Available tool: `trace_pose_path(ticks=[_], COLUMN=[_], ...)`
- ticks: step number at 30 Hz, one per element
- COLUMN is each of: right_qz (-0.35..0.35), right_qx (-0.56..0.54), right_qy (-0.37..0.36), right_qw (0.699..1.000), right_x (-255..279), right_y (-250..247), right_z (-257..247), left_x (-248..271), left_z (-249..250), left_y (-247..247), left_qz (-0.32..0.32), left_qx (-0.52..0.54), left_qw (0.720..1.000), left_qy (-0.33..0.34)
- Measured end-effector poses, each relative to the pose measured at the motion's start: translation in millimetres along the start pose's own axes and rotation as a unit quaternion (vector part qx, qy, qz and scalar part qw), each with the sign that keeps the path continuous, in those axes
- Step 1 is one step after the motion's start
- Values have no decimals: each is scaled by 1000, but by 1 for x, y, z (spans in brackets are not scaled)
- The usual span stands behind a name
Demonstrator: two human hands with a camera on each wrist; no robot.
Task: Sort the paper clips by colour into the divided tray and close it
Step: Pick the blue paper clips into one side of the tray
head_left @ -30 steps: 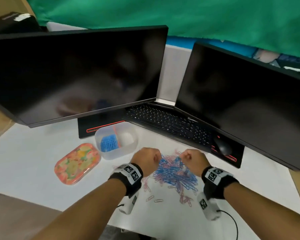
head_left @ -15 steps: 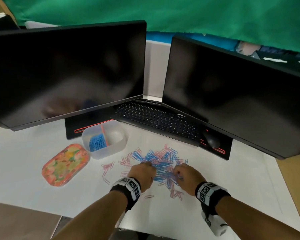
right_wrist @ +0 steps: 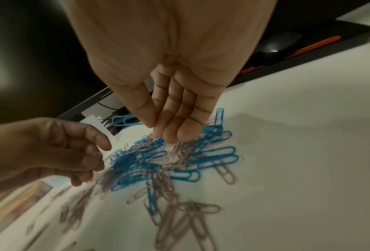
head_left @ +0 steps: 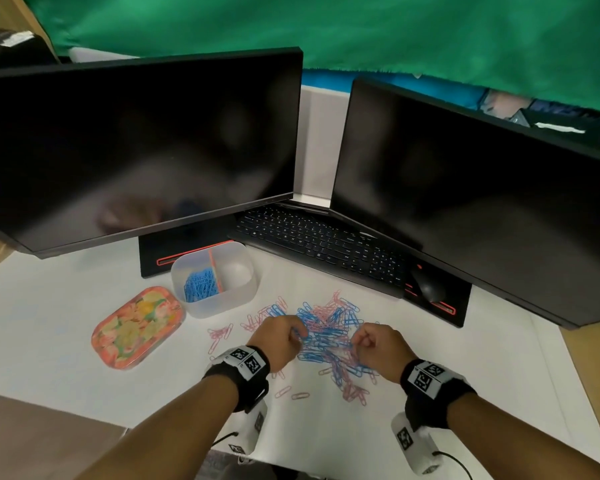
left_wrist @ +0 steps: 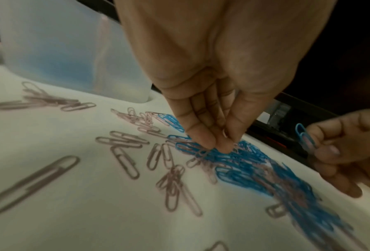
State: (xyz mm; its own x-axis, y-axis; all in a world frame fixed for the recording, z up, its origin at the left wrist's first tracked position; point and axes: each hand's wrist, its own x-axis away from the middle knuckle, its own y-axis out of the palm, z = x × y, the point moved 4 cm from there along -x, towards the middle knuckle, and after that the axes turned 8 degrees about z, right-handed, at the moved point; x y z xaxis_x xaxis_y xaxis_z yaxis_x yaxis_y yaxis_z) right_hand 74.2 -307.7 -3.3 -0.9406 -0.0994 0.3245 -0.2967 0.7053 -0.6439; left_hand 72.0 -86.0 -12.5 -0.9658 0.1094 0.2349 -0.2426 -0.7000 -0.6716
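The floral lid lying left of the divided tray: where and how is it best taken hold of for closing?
Judging by its pose, grip the floral lid across its two long edges, coming from above with the left hand, which is nearer. It lies flat on the white desk, apart from the divided tray, rounded rim exposed all round.

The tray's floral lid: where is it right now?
In the head view the floral lid lies flat on the white table, off the divided tray at its near-left corner, left of the left hand.

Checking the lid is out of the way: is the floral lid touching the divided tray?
Apart. The head view shows a strip of white table between the floral lid and the divided tray.
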Motion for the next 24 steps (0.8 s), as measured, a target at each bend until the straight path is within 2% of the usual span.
trace_pose_path(ticks=[3,7,9,11,14,16,17,19,21,24], right_qz=[-25,-39,-41,-42,-42,-39,-39,-40,-45,-46], right_qx=[-61,-140,-166,-178,-178,-184,-189,-193,-192,-199], right_qy=[19,41,52,62,66,71,73,72,66,61], right_qw=[998,989,984,981,981,980,979,978,978,977], right_x=[0,0,-1,-3,-3,-3,-3,-3,-2,-2], right_y=[5,10,11,12,12,13,14,17,21,28], right_z=[-3,-13,-18,-21,-23,-25,-26,-32,-39,-47], left_x=[-1,-3,-7,-8,-5,-2,-1,0,0,-6], left_z=[4,10,9,6,4,6,8,15,27,35], left_y=[-2,-3,-5,-7,-8,-5,-3,3,7,6], left_qz=[9,-30,-13,5,-2,10,12,-15,-32,21], left_qx=[93,213,168,65,-46,-78,-56,72,215,244], left_qw=[995,970,980,995,998,997,998,997,975,968], left_qy=[-43,-113,-109,-78,-33,12,26,-2,-44,-58])
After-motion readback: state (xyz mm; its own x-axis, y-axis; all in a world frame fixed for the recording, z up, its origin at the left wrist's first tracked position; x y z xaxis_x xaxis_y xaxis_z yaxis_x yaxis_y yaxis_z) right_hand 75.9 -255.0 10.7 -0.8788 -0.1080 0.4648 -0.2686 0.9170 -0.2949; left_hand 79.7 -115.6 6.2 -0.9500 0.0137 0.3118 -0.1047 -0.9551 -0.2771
